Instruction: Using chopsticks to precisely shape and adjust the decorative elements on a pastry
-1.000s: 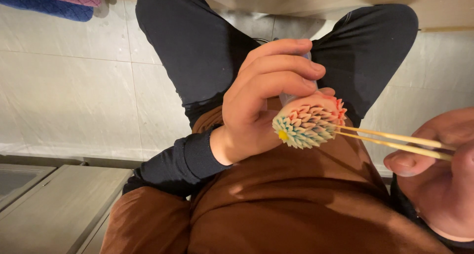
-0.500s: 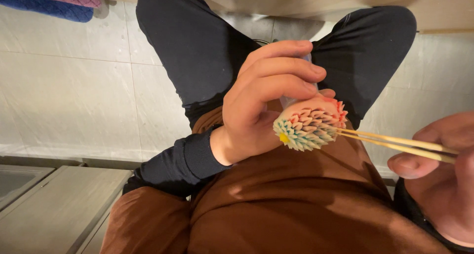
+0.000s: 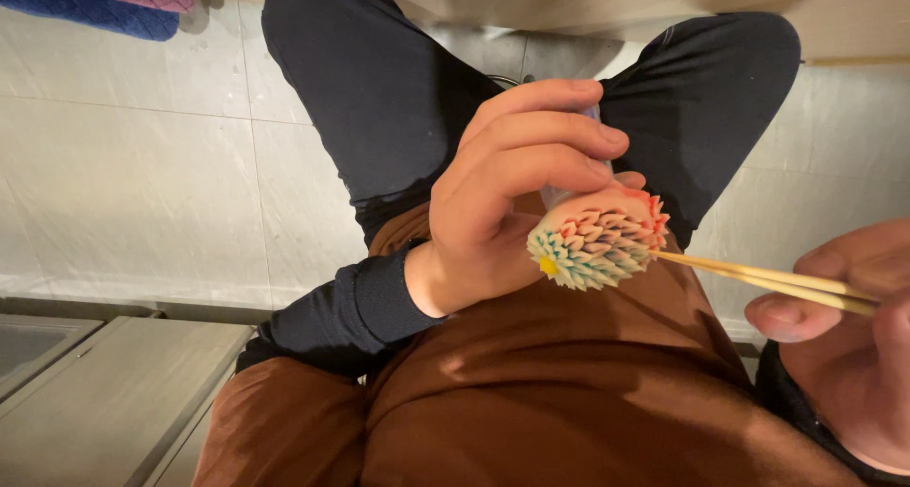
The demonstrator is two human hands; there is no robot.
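Pale floor tiles [image 3: 142,193] frame the petalled sweet [image 3: 595,245], still cupped in the closed left hand [image 3: 502,203]; the right hand [image 3: 844,335], pinching chopsticks [image 3: 768,280], has edged closer.

Dome-shaped petal-patterned sweet [image 3: 597,245]: yellow centre, teal-tipped white petals, pink-orange outer rows; pale wooden chopsticks [image 3: 768,280]; brown apron [image 3: 569,402]

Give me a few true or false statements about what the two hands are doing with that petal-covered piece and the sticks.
1. The left hand grips the petal-covered piece. True.
2. The right hand holds a knife. False: it holds thin wooden sticks.
3. The stick tips are at the piece's edge. True.
4. The piece is plain white. False: pink, orange and teal petals, yellow centre.
5. The left sleeve is dark. True.
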